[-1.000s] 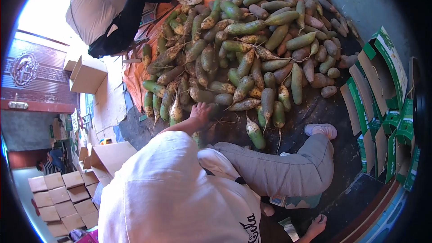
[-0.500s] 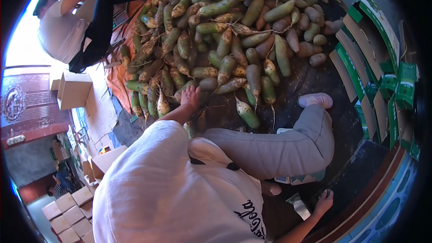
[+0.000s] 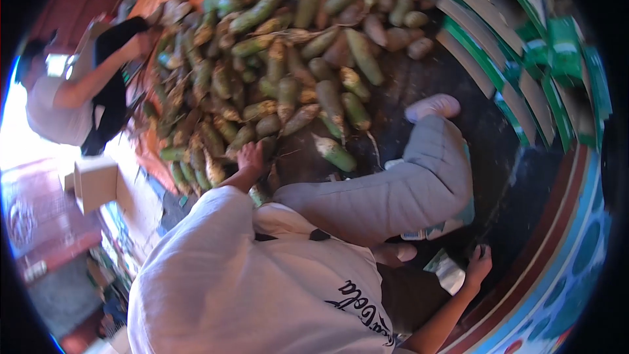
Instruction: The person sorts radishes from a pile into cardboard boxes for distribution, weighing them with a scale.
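Observation:
My left hand [image 3: 250,157] lies at the near edge of a large heap of green and brown radishes [image 3: 288,95], its fingers a little apart against them. Soil clings to many of the radishes. One green radish [image 3: 335,155] rests apart from the heap, to the right of this hand. At the lower right, my right hand [image 3: 480,265] is closed beside my leg, around something small and dark that I cannot make out. Near it is a pale, shiny object [image 3: 447,273].
Another person [image 3: 62,108] sits at the upper left beside an orange sheet [image 3: 152,160]. An open cardboard box [image 3: 96,182] stands below them. Green and brown cartons [image 3: 517,59] line the right side. My bent leg and pink shoe [image 3: 434,107] are right of the heap.
The view has shifted, so the heap appears further left and my right hand higher. My left hand stays at the heap's edge. The other person's arm has come down towards the heap.

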